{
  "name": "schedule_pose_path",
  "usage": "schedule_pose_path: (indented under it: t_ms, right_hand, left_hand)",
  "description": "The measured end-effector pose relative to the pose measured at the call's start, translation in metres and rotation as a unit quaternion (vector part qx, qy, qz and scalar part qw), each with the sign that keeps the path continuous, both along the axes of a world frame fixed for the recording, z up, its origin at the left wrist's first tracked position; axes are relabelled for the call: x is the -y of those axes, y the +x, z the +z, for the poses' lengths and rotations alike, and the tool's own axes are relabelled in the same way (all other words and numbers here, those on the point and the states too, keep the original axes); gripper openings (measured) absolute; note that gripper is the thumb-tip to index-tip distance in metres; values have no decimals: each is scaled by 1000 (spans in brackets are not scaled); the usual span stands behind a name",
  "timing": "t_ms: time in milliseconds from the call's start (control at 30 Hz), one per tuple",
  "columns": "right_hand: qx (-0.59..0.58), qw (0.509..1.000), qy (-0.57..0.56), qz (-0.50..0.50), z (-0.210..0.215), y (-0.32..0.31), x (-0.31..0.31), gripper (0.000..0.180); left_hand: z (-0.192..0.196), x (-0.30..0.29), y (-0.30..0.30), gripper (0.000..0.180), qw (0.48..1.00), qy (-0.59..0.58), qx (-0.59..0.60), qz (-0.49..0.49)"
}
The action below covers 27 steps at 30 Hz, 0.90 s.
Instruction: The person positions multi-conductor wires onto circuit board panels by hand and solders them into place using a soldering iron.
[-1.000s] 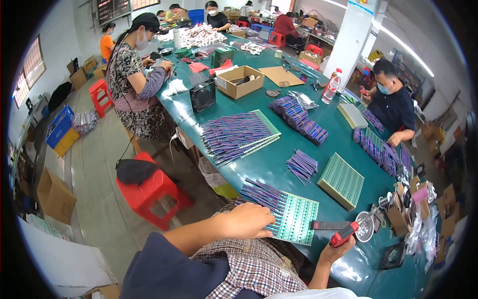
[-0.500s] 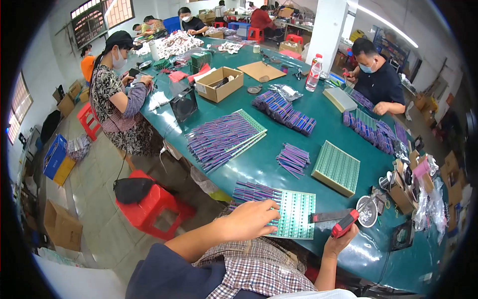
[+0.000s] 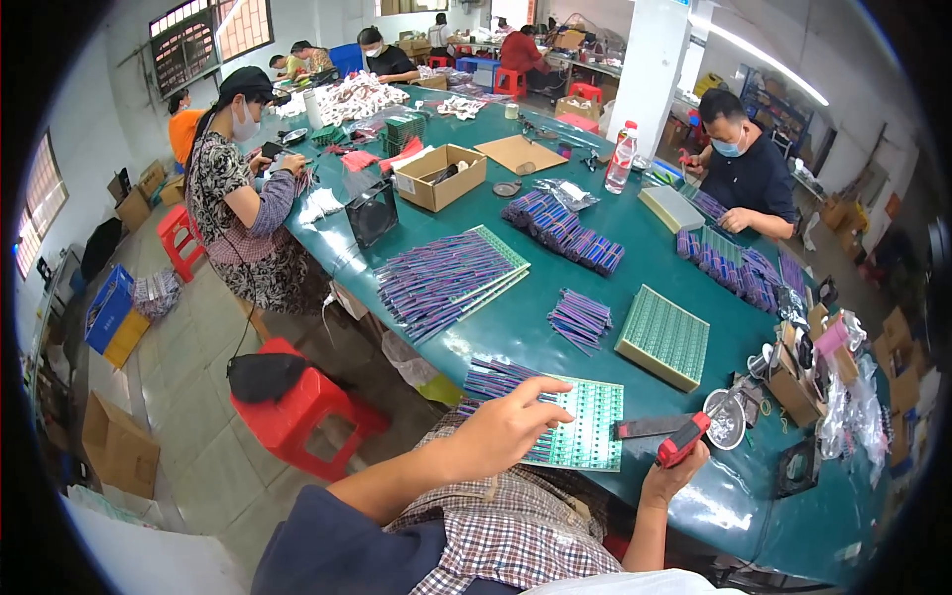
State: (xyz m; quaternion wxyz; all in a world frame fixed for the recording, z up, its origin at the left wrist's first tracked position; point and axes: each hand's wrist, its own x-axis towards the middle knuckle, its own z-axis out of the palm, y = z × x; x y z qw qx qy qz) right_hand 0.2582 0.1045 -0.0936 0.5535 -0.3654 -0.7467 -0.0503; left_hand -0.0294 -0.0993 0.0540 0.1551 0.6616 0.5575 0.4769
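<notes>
My left hand (image 3: 496,428) hovers over the left part of a green-and-white circuit-board panel (image 3: 597,421), its thumb and index finger apart with nothing visible between them. Purple-and-blue wires (image 3: 499,379) stretch leftward from that panel, partly behind my hand. At the panel's right edge, my right hand (image 3: 671,483) is closed around a red-and-black handled tool (image 3: 684,440). The tool's dark flat bar points left and reaches the panel's edge. Beside it stands a small round metal dish (image 3: 725,420) with shiny bits inside.
Beyond the panel lie a small wire bundle (image 3: 579,319), a stack of green boards (image 3: 662,337) and a wired panel (image 3: 451,278). A cardboard box (image 3: 438,178) and a bottle (image 3: 622,159) stand farther back. Co-workers sit around the green table (image 3: 555,362); a red stool (image 3: 307,412) stands at left.
My left hand has lifted slightly and shifted right and away from me over the panel; its index finger is now raised. My right hand and the tool have hardly moved.
</notes>
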Motion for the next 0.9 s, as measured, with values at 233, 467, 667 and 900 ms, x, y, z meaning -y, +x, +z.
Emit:
schedule_pose_path:
  t_ms: [233,467,667,900]
  right_hand:
    - [-15,1000,17,-2,3,0,-3,57]
    - [-20,1000,-21,5,4,-3,-1,53]
    - [-39,999,-19,16,5,-7,-6,49]
    - [-36,999,-27,-24,1,3,6,52]
  left_hand:
    - [10,1,7,33,999,42,-8,26]
    - [16,12,-2,55,994,33,-95,53]
    - [55,12,-70,62,944,-217,-219,-120]
    - [119,45,-75,41,662,662,45,349]
